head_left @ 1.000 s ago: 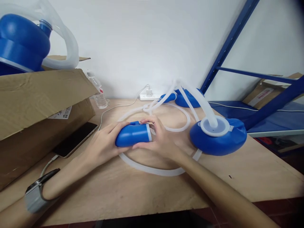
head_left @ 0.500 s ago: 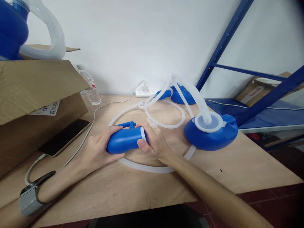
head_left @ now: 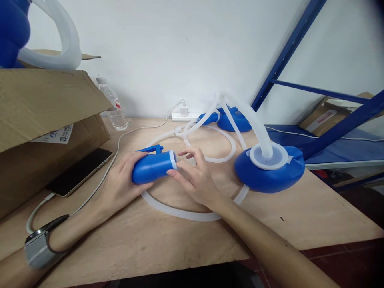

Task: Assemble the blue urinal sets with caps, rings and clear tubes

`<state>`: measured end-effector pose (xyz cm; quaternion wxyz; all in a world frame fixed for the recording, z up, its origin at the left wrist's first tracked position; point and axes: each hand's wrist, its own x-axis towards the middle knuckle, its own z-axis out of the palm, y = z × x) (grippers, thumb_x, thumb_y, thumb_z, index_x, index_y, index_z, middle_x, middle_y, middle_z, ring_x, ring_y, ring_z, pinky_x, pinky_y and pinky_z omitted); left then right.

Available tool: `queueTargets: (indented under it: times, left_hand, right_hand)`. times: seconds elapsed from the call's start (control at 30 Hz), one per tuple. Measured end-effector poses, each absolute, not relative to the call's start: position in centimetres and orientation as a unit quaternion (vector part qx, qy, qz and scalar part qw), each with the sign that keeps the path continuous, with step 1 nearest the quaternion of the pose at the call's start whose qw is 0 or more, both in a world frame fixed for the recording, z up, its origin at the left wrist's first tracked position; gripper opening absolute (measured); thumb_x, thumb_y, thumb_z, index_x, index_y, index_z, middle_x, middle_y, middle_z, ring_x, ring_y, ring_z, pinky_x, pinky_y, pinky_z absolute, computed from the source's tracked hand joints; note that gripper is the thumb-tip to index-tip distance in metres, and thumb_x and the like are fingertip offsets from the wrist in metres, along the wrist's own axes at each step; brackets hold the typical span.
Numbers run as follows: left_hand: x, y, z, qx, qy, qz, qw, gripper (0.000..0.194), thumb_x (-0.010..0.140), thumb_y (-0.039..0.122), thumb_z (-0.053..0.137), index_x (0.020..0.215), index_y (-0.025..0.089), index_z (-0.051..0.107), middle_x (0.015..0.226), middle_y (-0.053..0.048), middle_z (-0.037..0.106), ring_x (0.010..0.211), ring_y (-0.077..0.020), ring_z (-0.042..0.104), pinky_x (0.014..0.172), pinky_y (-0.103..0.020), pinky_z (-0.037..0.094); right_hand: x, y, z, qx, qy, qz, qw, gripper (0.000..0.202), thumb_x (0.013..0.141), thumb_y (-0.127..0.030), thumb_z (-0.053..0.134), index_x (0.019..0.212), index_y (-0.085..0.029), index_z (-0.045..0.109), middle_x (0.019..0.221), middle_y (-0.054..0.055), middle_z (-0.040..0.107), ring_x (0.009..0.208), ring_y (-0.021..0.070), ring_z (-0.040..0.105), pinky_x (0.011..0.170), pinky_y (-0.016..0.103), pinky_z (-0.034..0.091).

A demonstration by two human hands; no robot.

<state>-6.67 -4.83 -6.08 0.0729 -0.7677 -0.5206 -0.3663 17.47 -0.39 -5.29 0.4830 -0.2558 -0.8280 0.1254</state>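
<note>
My left hand (head_left: 120, 176) is wrapped around a blue plastic cup-shaped piece (head_left: 153, 166) with a handle, held above the table and lying sideways. Its white-rimmed mouth points right. At that mouth is my right hand (head_left: 196, 176), fingers apart and slightly curled, the thumb tip close to the rim; I cannot tell whether it touches. Behind and below the hands, a translucent ribbed hose (head_left: 192, 216) loops over the table. To the right sits a blue container (head_left: 270, 180) with a white lid, from which a thick hose (head_left: 255, 120) rises.
A cardboard box (head_left: 54, 100) stands at left, with a phone (head_left: 81, 172) on a charging cable beside it. A water bottle (head_left: 115, 108), a power strip (head_left: 184, 117) and another blue container (head_left: 234, 120) are along the wall. A blue metal rack (head_left: 288, 48) rises at right.
My right hand has loosened from the white rim and its fingers have spread. The blue cup-shaped piece, in my left hand, has shifted slightly left and up in view.
</note>
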Motion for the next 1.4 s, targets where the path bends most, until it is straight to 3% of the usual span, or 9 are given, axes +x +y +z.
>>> queueTargets:
  times: [0.13, 0.23, 0.43, 0.63, 0.87, 1.03, 1.13, 1.3, 1.4]
  left_hand:
    - [-6.8, -4.7, -6.0, -0.779, -0.504, -0.367, 0.07, 0.056, 0.089, 0.044, 0.071, 0.138, 0.028, 0.049, 0.129, -0.009, 0.071, 0.113, -0.033, 0.071, 0.093, -0.048, 0.059]
    - [-7.1, -4.6, -6.1, -0.791, -0.494, -0.358, 0.04, 0.059, 0.086, 0.044, 0.073, 0.138, 0.029, 0.049, 0.129, -0.008, 0.072, 0.108, -0.0317, 0.074, 0.087, -0.046, 0.061]
    - [-8.6, -3.9, -6.2, -0.777, -0.518, -0.358, 0.024, 0.063, 0.078, 0.051, 0.079, 0.131, 0.029, 0.054, 0.12, -0.005, 0.075, 0.097, -0.0294, 0.076, 0.08, -0.041, 0.062]
    - [-9.1, -3.5, -6.1, -0.799, -0.498, -0.331, 0.069, 0.06, 0.088, 0.05, 0.07, 0.14, 0.031, 0.05, 0.133, -0.009, 0.067, 0.112, -0.0327, 0.071, 0.091, -0.046, 0.061]
    - [-9.7, -3.8, -6.9, -0.834, -0.458, -0.25, 0.18, 0.058, 0.094, 0.035, 0.064, 0.149, 0.032, 0.046, 0.134, -0.012, 0.063, 0.106, -0.0314, 0.071, 0.072, -0.036, 0.059]
    - [-9.3, -4.2, -7.2, -0.838, -0.458, -0.237, 0.179, 0.053, 0.098, 0.03, 0.057, 0.149, 0.033, 0.046, 0.138, -0.012, 0.061, 0.11, -0.0313, 0.07, 0.074, -0.035, 0.058]
    - [-9.0, -4.3, -7.1, -0.836, -0.459, -0.239, 0.182, 0.055, 0.099, 0.026, 0.054, 0.152, 0.033, 0.042, 0.14, -0.012, 0.06, 0.113, -0.0306, 0.069, 0.076, -0.035, 0.057]
    - [-8.5, -4.1, -6.5, -0.814, -0.495, -0.244, 0.179, 0.058, 0.099, 0.033, 0.055, 0.154, 0.031, 0.036, 0.142, -0.013, 0.057, 0.112, -0.0324, 0.068, 0.077, -0.037, 0.058]
    - [-8.4, -3.9, -6.2, -0.8, -0.524, -0.247, 0.156, 0.063, 0.094, 0.034, 0.056, 0.154, 0.028, 0.036, 0.141, -0.014, 0.054, 0.108, -0.0326, 0.068, 0.074, -0.037, 0.058]
  right_hand:
    - [17.5, -0.2, -5.0, -0.211, -0.846, 0.203, 0.446, 0.033, 0.107, -0.04, 0.051, 0.08, -0.023, 0.059, 0.082, 0.003, 0.061, 0.083, 0.0185, 0.06, 0.081, 0.035, 0.052]
    - [17.8, -0.2, -4.9, -0.199, -0.829, 0.251, 0.458, 0.04, 0.106, -0.047, 0.05, 0.075, -0.022, 0.057, 0.071, -0.001, 0.054, 0.067, 0.0146, 0.053, 0.067, 0.03, 0.047]
    - [19.0, -0.1, -4.3, -0.185, -0.754, 0.381, 0.503, 0.043, 0.109, -0.045, 0.043, 0.075, -0.022, 0.059, 0.072, -0.001, 0.065, 0.068, 0.0142, 0.063, 0.077, 0.033, 0.052]
    - [19.2, 1.3, -4.5, -0.254, -0.841, 0.249, 0.408, 0.035, 0.102, -0.037, 0.059, 0.071, -0.021, 0.061, 0.065, -0.003, 0.055, 0.062, 0.0124, 0.051, 0.064, 0.029, 0.042]
    - [19.9, 2.8, -6.4, -0.228, -0.948, 0.088, 0.205, 0.021, 0.1, -0.019, 0.058, 0.086, -0.017, 0.073, 0.095, 0.009, 0.073, 0.08, 0.0206, 0.066, 0.071, 0.035, 0.049]
    - [20.5, 3.0, -6.3, -0.228, -0.95, 0.061, 0.206, 0.021, 0.103, -0.024, 0.056, 0.099, -0.016, 0.075, 0.105, 0.012, 0.074, 0.084, 0.023, 0.069, 0.071, 0.036, 0.051]
    - [20.5, 3.2, -6.2, -0.22, -0.948, 0.085, 0.215, 0.017, 0.102, -0.023, 0.059, 0.096, -0.016, 0.073, 0.101, 0.01, 0.075, 0.084, 0.022, 0.069, 0.073, 0.035, 0.053]
    - [20.2, 3.6, -6.5, -0.202, -0.95, 0.085, 0.222, 0.024, 0.105, -0.024, 0.053, 0.092, -0.019, 0.073, 0.09, 0.004, 0.074, 0.082, 0.0198, 0.068, 0.095, 0.044, 0.052]
    - [20.2, 3.5, -6.5, -0.206, -0.95, 0.098, 0.213, 0.023, 0.105, -0.023, 0.054, 0.094, -0.019, 0.073, 0.093, 0.005, 0.074, 0.085, 0.0201, 0.069, 0.085, 0.037, 0.053]
